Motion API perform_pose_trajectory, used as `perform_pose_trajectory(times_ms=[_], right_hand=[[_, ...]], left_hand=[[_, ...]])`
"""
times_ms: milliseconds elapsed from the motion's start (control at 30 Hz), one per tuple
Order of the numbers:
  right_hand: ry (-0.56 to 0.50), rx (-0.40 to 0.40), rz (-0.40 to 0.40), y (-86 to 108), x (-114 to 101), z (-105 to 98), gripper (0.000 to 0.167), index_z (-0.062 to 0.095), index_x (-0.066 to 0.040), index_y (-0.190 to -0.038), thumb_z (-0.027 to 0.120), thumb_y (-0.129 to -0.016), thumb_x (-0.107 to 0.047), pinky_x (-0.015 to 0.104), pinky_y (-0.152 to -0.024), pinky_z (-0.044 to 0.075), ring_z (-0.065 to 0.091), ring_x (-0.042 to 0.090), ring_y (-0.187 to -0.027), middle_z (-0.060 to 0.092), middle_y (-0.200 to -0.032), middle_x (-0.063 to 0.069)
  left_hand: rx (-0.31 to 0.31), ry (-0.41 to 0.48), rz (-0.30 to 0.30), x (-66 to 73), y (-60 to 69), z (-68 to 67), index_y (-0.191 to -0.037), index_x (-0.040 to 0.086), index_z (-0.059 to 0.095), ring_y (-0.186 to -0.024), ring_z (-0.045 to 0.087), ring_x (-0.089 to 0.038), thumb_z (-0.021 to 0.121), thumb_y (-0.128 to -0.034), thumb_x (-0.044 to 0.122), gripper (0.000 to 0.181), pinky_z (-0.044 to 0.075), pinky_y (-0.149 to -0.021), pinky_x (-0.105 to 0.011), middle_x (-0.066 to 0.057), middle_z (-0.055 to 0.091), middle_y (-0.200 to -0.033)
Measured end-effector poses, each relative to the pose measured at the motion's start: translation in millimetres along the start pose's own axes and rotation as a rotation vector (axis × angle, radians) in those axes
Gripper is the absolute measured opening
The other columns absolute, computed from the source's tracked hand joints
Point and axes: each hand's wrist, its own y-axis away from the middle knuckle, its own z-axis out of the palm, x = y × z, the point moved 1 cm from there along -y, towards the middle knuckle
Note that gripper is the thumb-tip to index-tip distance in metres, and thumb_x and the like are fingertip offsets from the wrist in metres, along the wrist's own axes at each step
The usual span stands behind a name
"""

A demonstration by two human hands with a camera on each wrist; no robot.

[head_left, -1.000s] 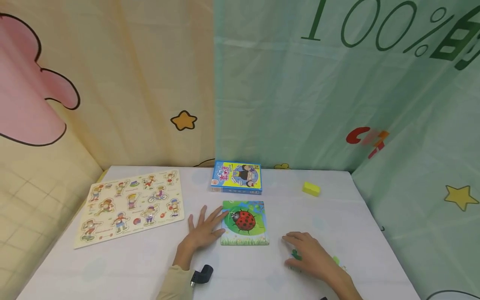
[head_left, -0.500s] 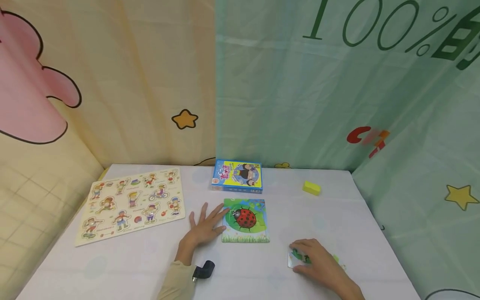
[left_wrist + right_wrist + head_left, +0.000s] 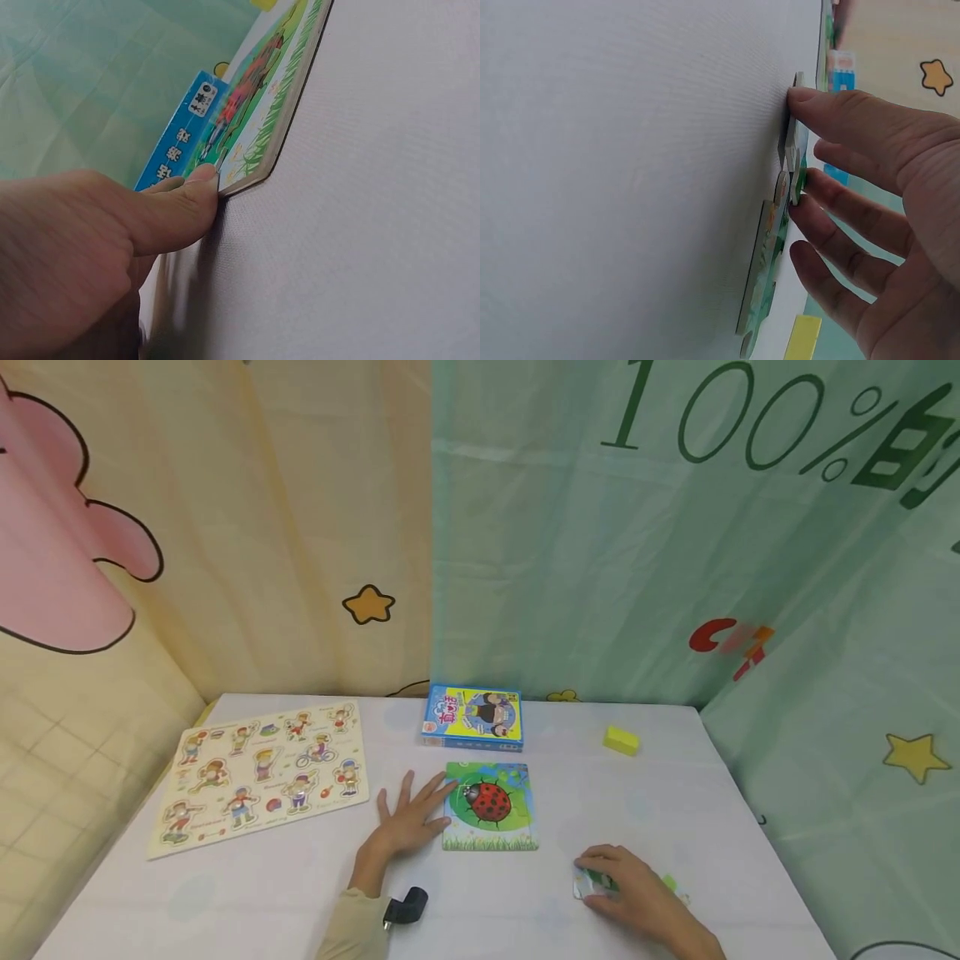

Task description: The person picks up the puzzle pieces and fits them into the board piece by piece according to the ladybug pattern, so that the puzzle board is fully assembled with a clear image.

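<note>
A square ladybug puzzle (image 3: 491, 806) lies flat near the middle of the table. My left hand (image 3: 408, 821) has its fingers spread, and its fingertips touch the puzzle's left edge. In the left wrist view, the thumb (image 3: 176, 217) sits at the puzzle's corner. My right hand (image 3: 626, 889), at the front right, pinches a green and white puzzle piece (image 3: 587, 882) between thumb and fingers. The right wrist view shows that piece (image 3: 795, 139) edge-on, close to the table. More loose puzzle pieces (image 3: 759, 270) lie beside it, partly hidden by the hand in the head view.
A wooden peg board of sports figures (image 3: 262, 772) lies at the left. Behind the ladybug puzzle is a blue and yellow box (image 3: 474, 717). A yellow block (image 3: 622, 741) stands at the back right. Curtains hang behind the table (image 3: 712, 827).
My right hand, spread above the pieces a second ago, has shifted slightly right and towards me and its fingers have drawn in on a piece. The left hand stays at the ladybug puzzle.
</note>
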Motion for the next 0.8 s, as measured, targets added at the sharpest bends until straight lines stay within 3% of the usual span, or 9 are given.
perform_pose_trajectory(times_ms=[367,800], right_hand=[[0.107,0.095,-0.088,-16.4,-14,4,0.034,0.075,-0.021,-0.116,0.082,-0.083,-0.025,0.037,-0.091,0.056,0.062,0.013,-0.109,0.063,-0.126,-0.007],[0.035,0.046,-0.145,-59.2,-48,14,0.032,0.072,-0.017,-0.121,0.075,-0.09,-0.026,0.043,-0.101,0.053,0.06,0.022,-0.123,0.063,-0.132,0.002]], left_hand=[[-0.007,-0.002,0.011,0.1,0.2,-1.6,-0.154,0.023,0.041,-0.153,-0.005,-0.047,0.059,-0.0997,0.027,0.057,-0.014,-0.112,-0.076,-0.003,0.025,-0.167],[-0.018,0.008,-0.01,-3.3,-0.4,0.6,-0.154,0.026,0.041,-0.153,-0.006,-0.046,0.06,-0.0989,0.028,0.058,-0.016,-0.111,-0.075,-0.002,0.024,-0.167]])
